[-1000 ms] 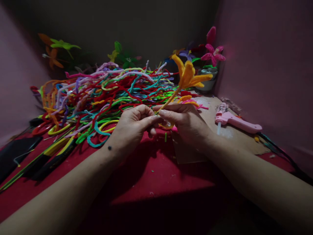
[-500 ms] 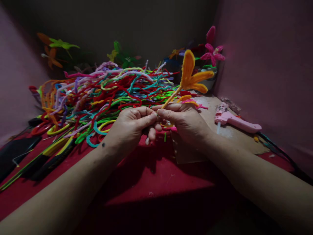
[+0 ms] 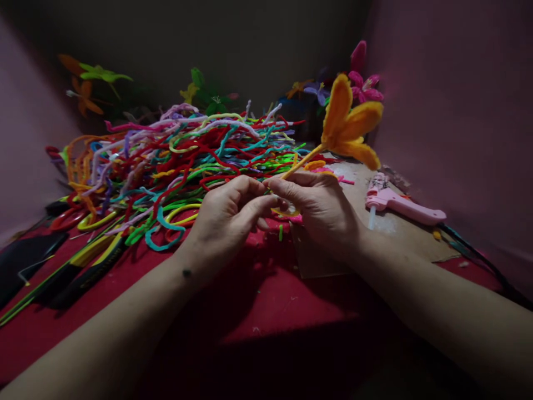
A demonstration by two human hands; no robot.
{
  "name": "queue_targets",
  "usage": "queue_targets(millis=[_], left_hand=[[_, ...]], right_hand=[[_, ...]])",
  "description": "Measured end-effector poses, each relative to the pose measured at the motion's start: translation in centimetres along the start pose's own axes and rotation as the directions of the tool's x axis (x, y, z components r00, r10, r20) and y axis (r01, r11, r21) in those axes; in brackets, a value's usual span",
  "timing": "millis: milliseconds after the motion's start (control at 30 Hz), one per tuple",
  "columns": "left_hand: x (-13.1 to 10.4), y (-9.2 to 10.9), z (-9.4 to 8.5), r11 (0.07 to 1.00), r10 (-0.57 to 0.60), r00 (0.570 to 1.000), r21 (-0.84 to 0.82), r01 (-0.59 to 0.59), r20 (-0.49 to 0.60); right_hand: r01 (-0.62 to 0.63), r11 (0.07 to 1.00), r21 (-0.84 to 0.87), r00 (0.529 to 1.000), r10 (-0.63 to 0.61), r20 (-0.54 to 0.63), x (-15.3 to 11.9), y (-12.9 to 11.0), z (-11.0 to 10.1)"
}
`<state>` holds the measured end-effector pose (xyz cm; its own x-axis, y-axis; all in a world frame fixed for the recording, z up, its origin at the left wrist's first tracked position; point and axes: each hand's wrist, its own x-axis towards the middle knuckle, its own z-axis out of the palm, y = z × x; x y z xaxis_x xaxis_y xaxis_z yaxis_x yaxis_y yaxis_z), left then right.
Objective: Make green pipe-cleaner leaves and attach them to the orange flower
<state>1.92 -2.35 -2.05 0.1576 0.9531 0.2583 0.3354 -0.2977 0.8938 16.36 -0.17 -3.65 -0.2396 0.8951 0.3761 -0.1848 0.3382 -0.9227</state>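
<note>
"One dark flat object [image 3: 31, 258] sits on the red worktop [image 3: 287, 311], at the left of the pile of fuzzy stems [image 3: 191, 150]. What follows?"

"A pair of yellow-and-black handles [image 3: 100, 271], lying aslant before the pile's left end. Then the pile itself, a tangle of red, teal, green, lilac and orange."

"And the left hand [image 3: 227, 214]?"

"In front of the pile, toward its right end, fingers bent inward near the foot of a stalk [image 3: 306, 159]. Whether they grip it, I can't tell."

"Whose stalk is that?"

"It belongs to an orange flower [image 3: 350, 128]. The right hand [image 3: 322, 214], just beside the left, pinches the stalk between thumb and fingers; the flower slants up, its petals to the right of the pile."

"Anything farther over?"

"A pink glue gun [image 3: 410, 208] resting on brown cardboard [image 3: 400, 244], well right of the pile, a pale stick jutting from it."
</note>
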Motion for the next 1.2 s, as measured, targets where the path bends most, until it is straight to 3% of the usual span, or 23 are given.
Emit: queue_targets(millis=[67, 133, 267, 433, 600, 767, 833, 933, 1033, 1100, 1200], left_hand=[[-0.2, -0.2, 0.1, 0.989, 0.072, 0.994, 0.138, -0.059, -0.087], [-0.3, -0.2, 0.1, 0.982, 0.098, 0.989, 0.172, -0.078, -0.111], [-0.2, 0.4, -0.1, 1.0, 0.005, 0.997, 0.016, -0.004, -0.082], [0.3, 0.2, -0.6, 0.96, -0.134, 0.984, -0.23, 0.158, 0.117], [0.6, -0.6, -1.2, 0.852, -0.169, 0.922, -0.418, 0.315, 0.35], [0.5, 0.1, -1.3, 0.809, -0.198, 0.894, -0.448, 0.381, 0.402], [0.5, 0.2, -1.0, 0.875, -0.169, 0.913, -0.37, 0.312, 0.37], [0.3, 0.0, -0.4, 0.99, -0.078, 0.984, -0.105, 0.096, 0.161], [0.0, -0.5, 0.2, 0.981, 0.073, 0.997, 0.184, -0.064, -0.041], [-0.2, -0.5, 0.3, 0.971, 0.106, 0.992, 0.223, -0.089, -0.065], [-0.1, -0.1, 0.1, 0.998, 0.01, 1.0, 0.068, -0.009, -0.016]], right_hand=[[-0.019, 0.999, -0.035, 1.0, 0.019, -0.006, -0.1, 0.0, 0.0], [-0.041, 0.998, -0.043, 0.999, 0.042, 0.025, -0.2, 0.0, 0.0], [-0.032, 0.998, -0.055, 0.997, 0.036, 0.071, -0.1, -0.2, 0.1], [-0.11, 0.993, 0.046, 0.989, 0.105, 0.109, 0.5, 0.2, 0.0], [-0.109, 0.984, 0.142, 0.992, 0.098, 0.081, 0.5, 0.1, 0.1], [-0.068, 0.985, 0.156, 0.992, 0.05, 0.112, 0.1, -0.7, 0.2], [-0.043, 0.992, 0.119, 0.996, 0.034, 0.08, 0.1, -0.7, 0.2], [-0.027, 1.0, 0.002, 1.0, 0.027, -0.002, 0.2, -0.2, 0.1], [-0.037, 0.993, -0.11, 0.999, 0.033, -0.037, 0.4, 0.2, -0.1], [-0.043, 0.991, -0.123, 0.999, 0.041, -0.021, 0.5, 0.3, -0.2], [-0.032, 0.992, -0.123, 0.999, 0.035, 0.02, 0.5, 0.4, -0.4]])
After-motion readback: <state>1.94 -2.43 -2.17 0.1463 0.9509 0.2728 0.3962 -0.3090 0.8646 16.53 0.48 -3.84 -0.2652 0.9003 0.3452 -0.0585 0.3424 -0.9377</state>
